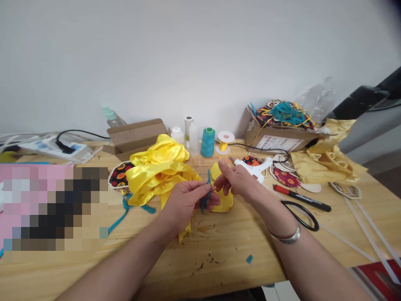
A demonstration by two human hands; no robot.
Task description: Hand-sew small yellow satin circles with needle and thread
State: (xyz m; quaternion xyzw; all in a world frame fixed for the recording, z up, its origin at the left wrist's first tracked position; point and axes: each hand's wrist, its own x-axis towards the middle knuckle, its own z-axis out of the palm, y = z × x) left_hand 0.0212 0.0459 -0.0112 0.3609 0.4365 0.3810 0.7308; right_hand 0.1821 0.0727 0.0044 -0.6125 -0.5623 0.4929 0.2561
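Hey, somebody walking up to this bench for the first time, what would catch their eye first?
Probably the shiny yellow fabric, bunched up just beyond the left hand. Next, the short teal strands pinched in that hand at the middle of the view, with the right hand close beside it. Then the cardboard box at the back right, with teal yarn heaped on top.

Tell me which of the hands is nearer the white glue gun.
Right. The right hand is just left of the glue gun; the left hand is farther left, holding teal thread.
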